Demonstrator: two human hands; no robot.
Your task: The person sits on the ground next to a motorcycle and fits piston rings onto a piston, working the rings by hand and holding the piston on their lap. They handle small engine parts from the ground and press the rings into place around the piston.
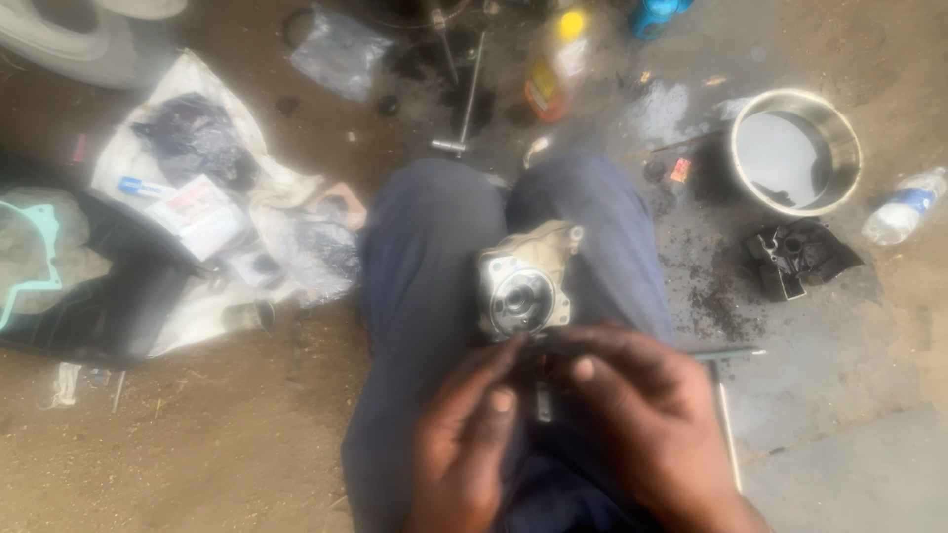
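Hands: your left hand (464, 444) and right hand (642, 415) meet, pinching a small dark part (541, 395); the grip itself is blurred.
Housing: metal housing (523, 281) rests on your lap, just beyond the fingertips.
Surroundings: steel pot (839, 123) right, white cloth (286, 188) left, T-handle wrench (466, 99) ahead.

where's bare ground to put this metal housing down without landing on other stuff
Bare dirt lies at lower left, below the white cloth. Bare concrete lies at lower right, past the thin rod. It is crowded around the steel pot, black part and oily bottle. The housing sits on the lap by both hands.
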